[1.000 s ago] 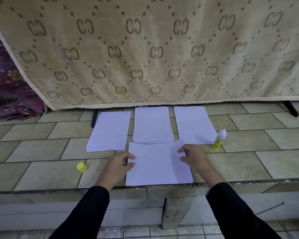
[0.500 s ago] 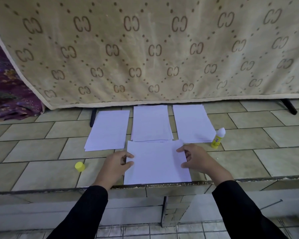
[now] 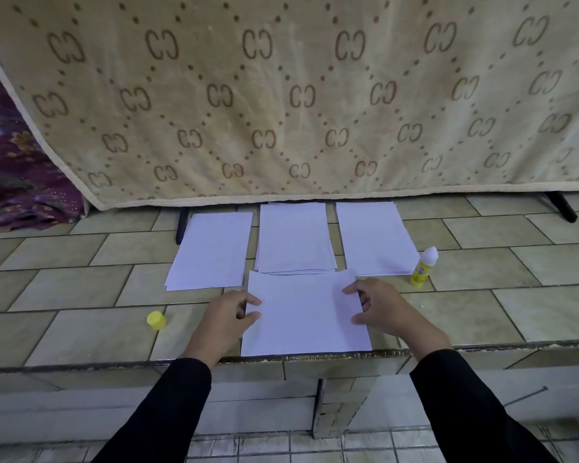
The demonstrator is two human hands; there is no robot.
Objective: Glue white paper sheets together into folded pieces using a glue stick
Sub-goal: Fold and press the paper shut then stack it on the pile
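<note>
- At the near edge of the tiled stone worktop (image 3: 81, 329), in the head view, a single flat white paper sheet (image 3: 306, 315) lies with its near side along the lip. Its long axis runs left to right, directly between the two hands.
- The left hand (image 3: 226, 320) sits at the sheet's left edge, forefinger and thumb curled narrowly onto it in a light pinch, with the black sleeve coming in from near-left.
- The right hand (image 3: 381, 309) mirrors it at the right edge, thumb and forefinger closed on the margin and the other fingers curled off the paper.
- An uncapped yellow glue stick (image 3: 422, 267) stands upright far-right of the sheet, just beside the right paper stack (image 3: 375, 238). The right hand is clearly the nearer one.
- A round yellow cap (image 3: 156, 320) lies left of the left hand.
- The middle paper stack (image 3: 295, 237) meets the sheet's far edge, and the left paper stack (image 3: 211, 250) lies apart.
- Reaching for the glue would likely fall to the right hand, moving far and right, while the left pins the sheet.
</note>
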